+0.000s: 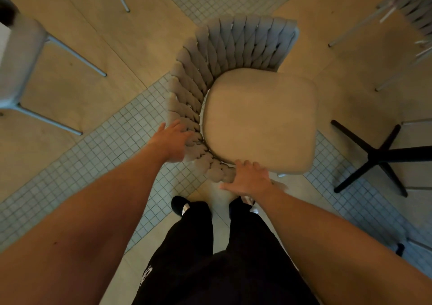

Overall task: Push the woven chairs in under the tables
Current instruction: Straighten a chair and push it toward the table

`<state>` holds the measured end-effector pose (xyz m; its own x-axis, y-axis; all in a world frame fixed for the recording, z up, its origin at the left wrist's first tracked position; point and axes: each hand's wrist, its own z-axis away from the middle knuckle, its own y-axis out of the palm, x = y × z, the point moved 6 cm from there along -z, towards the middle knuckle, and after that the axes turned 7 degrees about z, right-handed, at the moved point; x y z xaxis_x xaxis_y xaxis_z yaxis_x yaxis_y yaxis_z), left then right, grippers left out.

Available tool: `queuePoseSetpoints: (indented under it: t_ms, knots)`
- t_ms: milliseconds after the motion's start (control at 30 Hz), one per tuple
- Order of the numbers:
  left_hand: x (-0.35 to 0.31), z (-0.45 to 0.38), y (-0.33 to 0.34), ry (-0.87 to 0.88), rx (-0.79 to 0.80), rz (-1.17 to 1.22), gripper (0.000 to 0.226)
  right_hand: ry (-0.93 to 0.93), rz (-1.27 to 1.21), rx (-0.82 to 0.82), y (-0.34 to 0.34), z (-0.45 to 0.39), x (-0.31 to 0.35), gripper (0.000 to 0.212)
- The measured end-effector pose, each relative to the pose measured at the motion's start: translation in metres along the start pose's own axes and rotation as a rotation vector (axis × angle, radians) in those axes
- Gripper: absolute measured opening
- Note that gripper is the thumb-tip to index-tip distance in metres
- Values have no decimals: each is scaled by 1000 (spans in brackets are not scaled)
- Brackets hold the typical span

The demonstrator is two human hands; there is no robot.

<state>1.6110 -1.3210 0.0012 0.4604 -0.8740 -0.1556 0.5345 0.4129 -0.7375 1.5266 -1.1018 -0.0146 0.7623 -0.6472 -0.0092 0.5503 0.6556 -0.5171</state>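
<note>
1. The left hand (174, 141) is lying on the thick braided back of the woven chair (224, 47), with the fingers curling over the grey rope and the thumb on the outer side.
2. The right hand (247, 178) is gripping the near end of the same curved back, right where the weave is meeting the seat cushion (259, 122); its fingers are bending over the edge.
3. The cushion is beige, smooth and square with rounded corners; the rope back is wrapping around its left and far sides.
4. The chair is standing directly in front of the person's feet, partly on a strip of small square tiles (112, 141) and partly on light wooden flooring.
5. A black cross-shaped table base (374, 157) is standing just to the right of the seat.
6. Another woven chair (413, 7) is showing at the top right corner, and a grey padded chair with thin metal legs (21, 56) is standing well apart on the left.
</note>
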Motion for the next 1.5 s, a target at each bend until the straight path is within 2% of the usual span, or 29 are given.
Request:
queuePoseSetpoints:
  t_ms: [167, 433, 633, 800, 1133, 1300, 1500]
  knots:
    - [16, 24, -13, -6, -39, 109, 66, 17, -61, -55, -20, 8, 47, 105]
    - [65, 55, -18, -12, -39, 107, 69, 58, -147, -99, -47, 19, 106, 99]
    - [88, 58, -38, 18, -90, 106, 69, 87, -184, -129, -65, 17, 123, 100]
    - [109, 50, -49, 39, -72, 85, 68, 92, -230, -150, -78, 7, 141, 100]
    - [145, -1, -80, 137, 34, -81, 68, 200, -406, -120, -92, -29, 150, 105]
    - [145, -32, -97, 242, 96, -169, 70, 281, -519, -73, -98, -40, 148, 106]
    - [151, -79, -130, 334, 110, -249, 73, 341, -629, -89, -121, -54, 148, 104]
